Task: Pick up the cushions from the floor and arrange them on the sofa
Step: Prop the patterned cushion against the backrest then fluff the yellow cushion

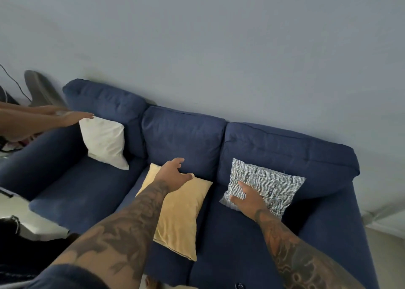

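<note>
A dark blue sofa [188, 139] stands against the wall. A white cushion [105, 141] leans upright in its left corner. A yellow cushion [177, 214] lies flat on the middle seat. A blue-and-white patterned cushion [269, 183] leans against the right backrest. My left hand [173, 174] hovers over the yellow cushion's far end, fingers spread, holding nothing. My right hand [247, 198] presses flat on the patterned cushion's lower left part, fingers apart.
Another person's hand [74, 117] reaches in from the left and touches the white cushion's top corner. A grey object [41, 91] and a cable lie beyond the left armrest. A white table edge [24, 216] sits at the left. Pale floor shows at right.
</note>
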